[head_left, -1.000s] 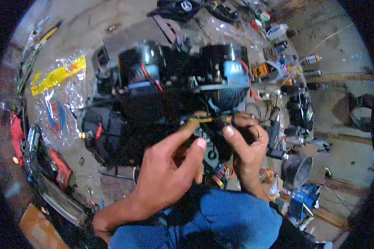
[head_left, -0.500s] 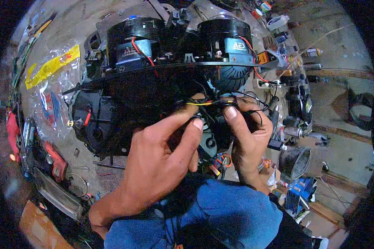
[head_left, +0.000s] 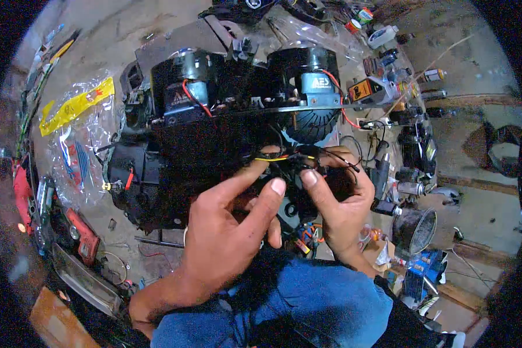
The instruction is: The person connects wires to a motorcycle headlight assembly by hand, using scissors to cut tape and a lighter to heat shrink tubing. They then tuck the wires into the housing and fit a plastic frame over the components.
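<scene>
Both hands are at a thin bundle of wires (head_left: 272,158), yellow, red and black, in front of a large black housing (head_left: 191,174). My left hand (head_left: 232,214) has its thumb and index finger closed around the bundle's left part. On the right, my right hand (head_left: 339,194) pinches the darker part of the wires, whose black ends stick out past its fingers. Two round black units (head_left: 301,64) with AES labels and red wires stand on top of the housing. A black ribbed dome (head_left: 310,124) shows just above my right hand.
A clear plastic bag (head_left: 93,174) with a yellow strip lies at the left, above a red tool (head_left: 82,238). Bottles (head_left: 383,36) and cans line the right side. A round metal container (head_left: 414,229) stands at the lower right.
The view has shifted, so the housing appears lower. My right thumb has moved off the dark piece to just below the wires, and more black wire ends show beside my right fingers.
</scene>
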The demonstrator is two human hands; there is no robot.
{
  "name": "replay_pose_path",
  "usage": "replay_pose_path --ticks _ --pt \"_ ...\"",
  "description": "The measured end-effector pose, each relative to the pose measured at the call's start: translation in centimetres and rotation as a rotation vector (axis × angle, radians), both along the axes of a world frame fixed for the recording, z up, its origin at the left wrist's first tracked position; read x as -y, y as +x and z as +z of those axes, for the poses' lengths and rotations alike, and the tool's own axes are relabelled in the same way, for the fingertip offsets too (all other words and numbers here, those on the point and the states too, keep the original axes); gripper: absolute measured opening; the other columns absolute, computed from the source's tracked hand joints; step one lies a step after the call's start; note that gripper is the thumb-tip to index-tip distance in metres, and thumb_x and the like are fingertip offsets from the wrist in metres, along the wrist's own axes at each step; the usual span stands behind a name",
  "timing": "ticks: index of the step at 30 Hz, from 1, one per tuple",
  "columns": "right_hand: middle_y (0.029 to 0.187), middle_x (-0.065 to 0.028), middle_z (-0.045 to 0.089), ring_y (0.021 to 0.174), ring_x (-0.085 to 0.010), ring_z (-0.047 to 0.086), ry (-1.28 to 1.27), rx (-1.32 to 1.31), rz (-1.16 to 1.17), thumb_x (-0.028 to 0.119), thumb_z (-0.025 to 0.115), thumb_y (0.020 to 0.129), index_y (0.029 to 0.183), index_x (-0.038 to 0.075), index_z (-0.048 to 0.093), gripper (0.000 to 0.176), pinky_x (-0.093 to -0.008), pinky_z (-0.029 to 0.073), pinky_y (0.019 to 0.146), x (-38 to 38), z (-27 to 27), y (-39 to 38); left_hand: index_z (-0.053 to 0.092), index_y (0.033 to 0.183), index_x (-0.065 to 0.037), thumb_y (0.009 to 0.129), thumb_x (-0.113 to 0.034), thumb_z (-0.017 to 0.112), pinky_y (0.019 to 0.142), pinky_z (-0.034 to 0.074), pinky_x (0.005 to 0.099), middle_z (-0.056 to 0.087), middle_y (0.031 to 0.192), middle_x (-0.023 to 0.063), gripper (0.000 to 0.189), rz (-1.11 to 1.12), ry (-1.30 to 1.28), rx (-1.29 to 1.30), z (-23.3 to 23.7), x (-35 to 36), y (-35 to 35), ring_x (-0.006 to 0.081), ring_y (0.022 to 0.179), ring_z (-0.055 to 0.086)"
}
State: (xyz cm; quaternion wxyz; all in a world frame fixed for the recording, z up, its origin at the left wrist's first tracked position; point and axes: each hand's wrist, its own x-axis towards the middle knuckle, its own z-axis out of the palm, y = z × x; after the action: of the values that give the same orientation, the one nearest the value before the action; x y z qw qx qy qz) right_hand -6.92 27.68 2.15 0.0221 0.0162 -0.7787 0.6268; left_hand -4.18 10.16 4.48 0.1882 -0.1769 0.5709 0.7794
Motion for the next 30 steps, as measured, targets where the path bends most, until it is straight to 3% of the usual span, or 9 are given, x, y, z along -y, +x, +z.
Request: replay_pose_path --ticks 4,8,9,14,15,19,22,25,30 --pt "0.094 -0.0039 0.069 0.09 -0.0109 0.064 -0.058 -0.148 -0.08 0.006 0.083 0.084 0.115 0.001 0.067 0.035 -0.0264 0.051 0.082 0.2 0.1 -0.2 0.061 0.137 0.005 0.104 -0.015 0.063 0.053 0.049 0.0257 0.067 0.083 0.0055 0.039 0.008 -0.069 -0.061 -0.3 -0.4 0.3 0.0088 0.059 0.062" --pt "0.096 -0.0082 0.07 0.091 -0.0186 0.066 0.293 -0.391 0.03 0.002 0.082 0.081 0.107 0.002 0.076 0.026 -0.0304 0.051 0.084 -1.0 0.4 -1.4 0.061 0.138 0.005 0.105 -0.015 0.062 0.053 0.049 0.0265 0.067 0.081 0.0054 0.039 0.028 -0.098 -0.084 -0.7 -0.5 0.3 0.0094 0.06 0.062" --pt "0.096 -0.0095 0.072 0.091 -0.0213 0.067 0.265 -0.346 -0.008 0.001 0.081 0.081 0.099 0.003 0.079 0.018 -0.0317 0.051 0.084 -0.6 0.9 -1.3 0.059 0.14 0.004 0.105 -0.015 0.061 0.052 0.049 0.0261 0.067 0.08 0.0052 0.04 0.024 -0.061 -0.074 -0.8 -0.4 0.3 0.0091 0.06 0.062" --pt "0.098 -0.0097 0.075 0.093 -0.0228 0.067 0.218 -0.347 0.091 0.001 0.081 0.082 0.099 0.003 0.078 0.018 -0.0348 0.051 0.087 -1.2 0.8 -1.5 0.045 0.153 0.0 0.107 -0.015 0.057 0.048 0.043 0.0233 0.066 0.076 0.0046 0.051 -0.062 0.106 -0.018 0.2 0.1 0.6 0.0074 0.061 0.06" --pt "0.099 -0.0098 0.075 0.094 -0.0232 0.067 0.217 -0.382 0.122 0.001 0.081 0.081 0.098 0.004 0.078 0.017 -0.0355 0.051 0.089 -1.4 0.5 -1.6 0.037 0.159 -0.005 0.107 -0.017 0.055 0.046 0.039 0.0219 0.065 0.074 0.0045 0.056 -0.098 0.139 0.006 0.2 0.3 0.7 0.0063 0.058 0.057" --pt "0.102 -0.0085 0.076 0.097 -0.0248 0.067 0.21 -0.416 0.211 0.003 0.082 0.08 0.099 0.006 0.078 0.02 -0.0385 0.05 0.093 -1.7 0.6 -1.3 0.04 0.158 -0.009 0.108 -0.018 0.054 0.046 0.04 0.0212 0.064 0.071 0.0033 0.053 -0.096 0.135 0.049 0.2 0.5 0.6 0.0062 0.056 0.055" --pt "0.104 -0.0071 0.077 0.099 -0.026 0.067 0.206 -0.453 0.284 0.003 0.084 0.078 0.098 0.008 0.078 0.022 -0.0398 0.05 0.094 -2.3 0.5 -1.5 0.041 0.157 -0.006 0.108 -0.015 0.055 0.05 0.044 0.0223 0.065 0.077 0.0035 0.052 -0.124 0.145 0.079 0.1 0.9 0.5 0.0071 0.06 0.058" --pt "0.103 -0.0074 0.077 0.1 -0.0271 0.067 0.189 -0.468 0.302 0.003 0.086 0.076 0.098 0.007 0.078 0.023 -0.0402 0.05 0.095 -2.4 0.5 -1.6 0.053 0.144 -0.001 0.104 -0.016 0.06 0.051 0.046 0.025 0.066 0.074 0.0047 0.043 0.056 0.192 -0.009 -0.9 -0.6 1.0 0.0097 0.056 0.06" --pt "0.101 -0.0091 0.079 0.101 -0.0274 0.069 0.144 -0.445 0.29 0.003 0.086 0.076 0.097 0.006 0.078 0.022 -0.0398 0.05 0.095 -2.6 0.3 -1.6 0.05 0.145 0.003 0.105 -0.008 0.057 0.065 0.053 0.0277 0.068 0.092 0.0076 0.043 -0.055 0.035 -0.072 -1.3 -0.1 1.2 0.0116 0.066 0.064"
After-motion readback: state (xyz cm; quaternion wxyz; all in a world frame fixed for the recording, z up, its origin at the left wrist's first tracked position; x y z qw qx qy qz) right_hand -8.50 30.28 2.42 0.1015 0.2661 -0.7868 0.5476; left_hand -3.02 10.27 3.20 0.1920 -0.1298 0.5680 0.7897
